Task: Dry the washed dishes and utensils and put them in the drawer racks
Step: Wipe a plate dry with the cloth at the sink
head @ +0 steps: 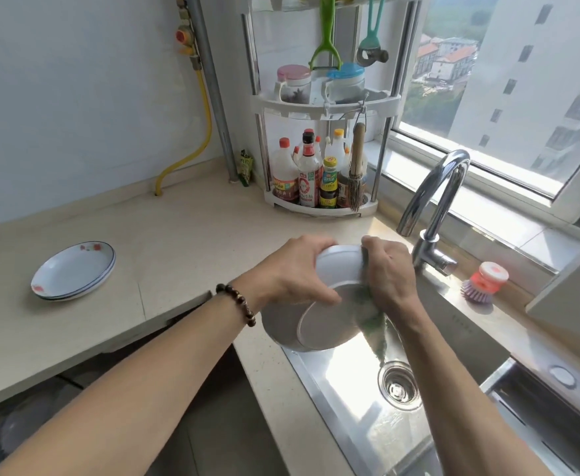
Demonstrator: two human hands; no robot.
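Head view is looking down on a white plate (330, 269) being held above the near-left corner of the steel sink (367, 407), just over the edge of the beige counter (185, 242). It is tilting steeply, its underside and round foot ring facing the camera and its eating face turning away toward the tap (433, 207); being round it is showing no long axis, but its top edge is leaning up and away while its bottom edge is hanging lowest over the basin. The left hand (292, 273) is gripping the plate's upper left rim, fingers curling over the top edge and the thumb lying across the back near the foot ring; a dark bead bracelet (237, 304) is sitting on that wrist. The right hand (388, 273) is clutching a green cloth (371, 317) against the plate's right rim, fingers wrapping round the cloth and the edge together, with the loose end of the cloth dangling down toward the drain (398, 386). Well to the left on the counter, two flower-patterned plates (72, 273) are lying stacked, face up. A corner rack (323, 108) of bottles and jars is standing behind, and a dish brush (484, 283) is resting on the ledge right of the tap.
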